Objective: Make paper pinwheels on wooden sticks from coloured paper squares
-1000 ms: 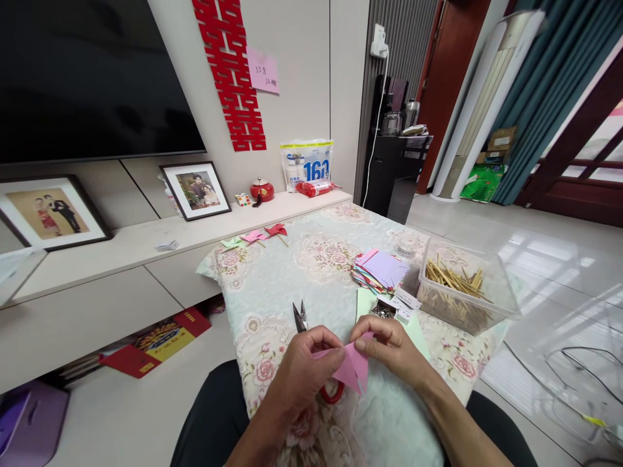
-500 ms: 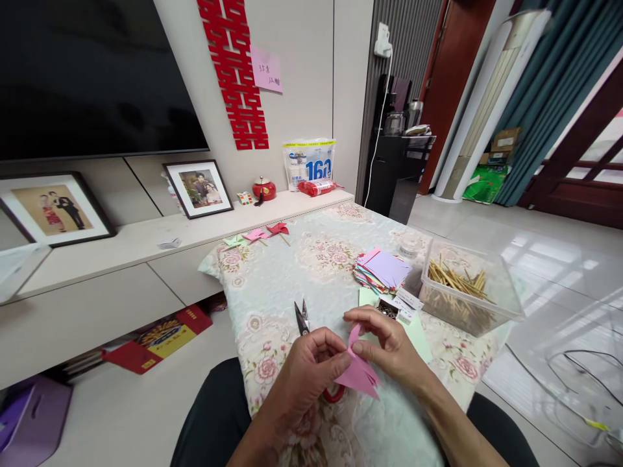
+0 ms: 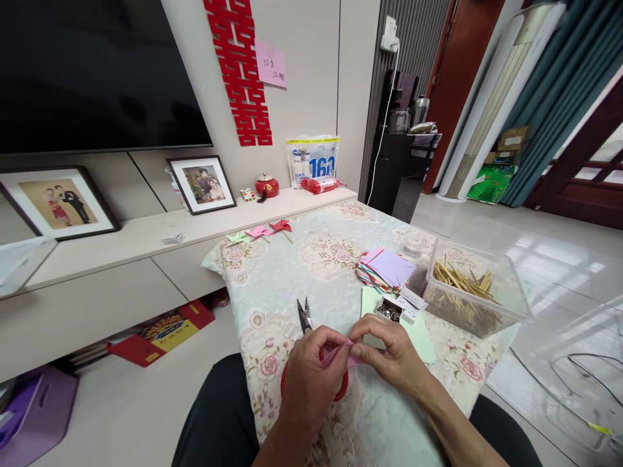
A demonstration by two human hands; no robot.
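Between my two hands is a piece of pink paper (image 3: 357, 360), mostly hidden by the fingers. My left hand (image 3: 316, 366) pinches it with thumb and forefinger. My right hand (image 3: 387, 347) has thumb and fingertips closed on the paper's upper edge, touching the left fingertips. Under my left hand lie scissors (image 3: 304, 315) with red handles, blades parted and pointing away from me. Just past my right hand sits a small open box of metal pins (image 3: 389, 309) on light green paper (image 3: 422, 340).
A stack of coloured paper squares (image 3: 388, 268) and a clear plastic bin (image 3: 506, 311) of thin wooden sticks stand at the right. Red, pink and green paper pinwheels (image 3: 258, 231) lie at the far left of the flowered tablecloth (image 3: 326, 253). A tape roll (image 3: 413, 244) is behind the bin.
The pink paper has been turned and gathered, so less of it shows below my hands. My right fingers have come down and in to meet the left fingertips. The view has shifted slightly.
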